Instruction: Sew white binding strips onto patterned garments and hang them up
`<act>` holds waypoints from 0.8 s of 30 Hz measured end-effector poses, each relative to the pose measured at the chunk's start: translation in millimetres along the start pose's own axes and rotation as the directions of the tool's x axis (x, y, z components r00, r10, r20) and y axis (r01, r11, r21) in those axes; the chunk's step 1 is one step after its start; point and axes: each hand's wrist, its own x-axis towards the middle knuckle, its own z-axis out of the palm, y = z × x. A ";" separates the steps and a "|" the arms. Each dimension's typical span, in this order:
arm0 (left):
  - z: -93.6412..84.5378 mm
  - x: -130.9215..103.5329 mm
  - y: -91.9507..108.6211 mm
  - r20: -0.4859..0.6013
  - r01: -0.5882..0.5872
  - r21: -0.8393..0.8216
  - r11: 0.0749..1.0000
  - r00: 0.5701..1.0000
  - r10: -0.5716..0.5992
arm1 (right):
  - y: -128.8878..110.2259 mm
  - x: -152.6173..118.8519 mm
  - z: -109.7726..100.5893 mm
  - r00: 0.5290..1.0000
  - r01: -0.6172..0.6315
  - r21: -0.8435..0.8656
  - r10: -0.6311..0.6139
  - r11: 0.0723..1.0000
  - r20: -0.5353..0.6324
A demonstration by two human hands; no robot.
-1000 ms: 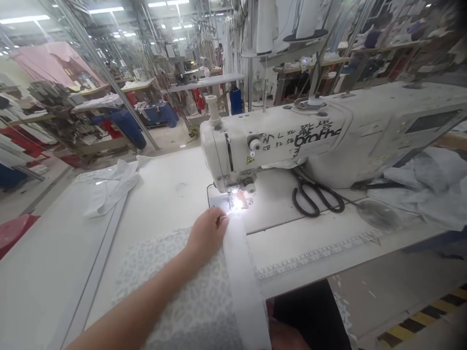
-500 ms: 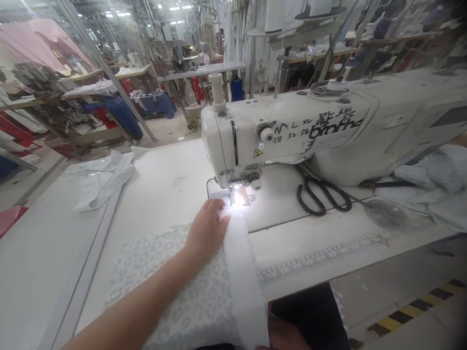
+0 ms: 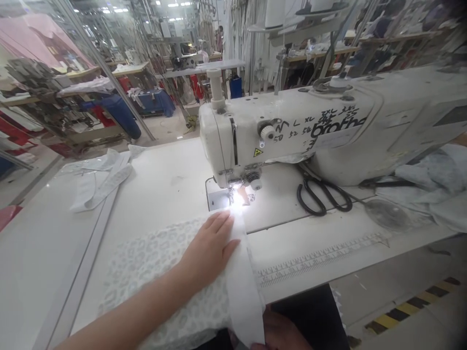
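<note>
My left hand [image 3: 213,245] lies flat on the leopard-print fabric [image 3: 156,260], its fingertips on the edge of a plain white strip [image 3: 242,277] just in front of the lit needle area. The thumb is spread apart from the other fingers. At the bottom edge of the view, my right hand [image 3: 280,333] grips the lower end of the white strip, partly hidden by it and cut off by the frame. The strip runs up to the presser foot of the white sewing machine [image 3: 222,146], where glare hides fine detail.
Black-handled scissors [image 3: 323,197] lie under the machine arm. A printed ruler [image 3: 317,260] runs along the table's front edge. Fabric scraps [image 3: 100,182] lie at the left, and grey-white cloth [image 3: 434,180] is bunched at the right. Other workstations stand behind.
My left hand has drawn back from the needle toward me and flattened, with its thumb spread. More of the metal plate beside the needle shows. My right hand remains low at the strip's end.
</note>
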 end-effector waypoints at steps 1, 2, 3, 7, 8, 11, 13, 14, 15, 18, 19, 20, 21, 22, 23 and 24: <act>-0.3 2.3 -2.6 0.005 0.002 -0.017 1.000 1.000 -0.002 | -2.6 3.5 -3.2 1.000 0.005 0.012 -0.005 1.000 -0.007; -0.7 5.4 -5.3 0.007 0.005 -0.030 1.000 1.000 -0.005 | -4.8 6.6 -6.1 1.000 0.005 0.020 -0.005 1.000 -0.020; -1.1 8.9 -7.6 0.005 0.007 -0.038 0.999 1.000 -0.007 | -6.4 9.3 -8.3 0.999 0.003 0.023 -0.002 1.000 -0.035; -2.0 20.2 -13.4 -0.015 -0.005 -0.048 0.999 1.000 0.004 | -5.1 14.8 -10.4 0.997 0.005 0.009 -0.004 1.000 -0.082; -2.1 21.5 -14.0 -0.017 -0.009 -0.042 0.999 1.000 0.008 | -4.0 15.3 -10.0 0.996 0.010 0.009 -0.009 1.000 -0.091; -2.2 22.1 -14.6 -0.009 -0.004 -0.018 1.000 1.000 0.004 | -4.0 16.8 -9.9 0.993 0.024 0.015 -0.022 1.000 -0.116; -2.1 21.5 -14.8 0.001 0.004 -0.010 1.000 1.000 -0.004 | -7.5 17.7 -11.7 0.994 0.008 0.018 -0.006 1.000 -0.110; -2.0 21.5 -15.0 0.005 0.006 -0.011 1.000 1.000 -0.006 | -9.7 17.7 -12.8 0.994 -0.014 0.014 0.015 1.000 -0.106; -2.1 21.8 -15.3 0.005 0.007 -0.013 1.000 1.000 -0.007 | -11.7 17.3 -13.7 0.994 -0.035 0.010 0.036 0.999 -0.103; -2.9 24.1 -16.9 -0.005 0.002 -0.021 1.000 1.000 -0.002 | -14.7 13.7 -14.5 0.994 -0.057 -0.019 0.055 0.998 -0.095; -3.3 24.6 -17.2 -0.007 0.002 -0.021 1.000 1.000 -0.002 | -14.7 11.9 -13.9 0.994 -0.055 -0.025 0.052 0.998 -0.094; -3.8 24.4 -17.0 -0.006 0.001 -0.019 1.000 1.000 -0.001 | -14.4 10.0 -13.0 0.995 -0.049 -0.030 0.046 0.998 -0.089; -4.1 23.1 -16.1 -0.005 0.000 -0.016 1.000 1.000 -0.001 | -13.9 8.0 -11.6 0.995 -0.046 -0.032 0.043 0.998 -0.087; -4.3 20.7 -14.4 0.001 -0.001 -0.014 1.000 1.000 0.001 | -13.3 6.2 -10.1 0.996 -0.042 -0.033 0.039 0.999 -0.086; -4.1 17.0 -11.9 0.012 -0.007 -0.013 1.000 1.000 0.007 | -12.5 4.4 -8.2 0.996 -0.031 -0.033 0.029 0.999 -0.081; -3.6 12.3 -8.8 0.025 -0.014 -0.014 1.000 1.000 0.014 | -11.6 2.6 -6.3 0.997 -0.011 -0.035 0.009 0.999 -0.075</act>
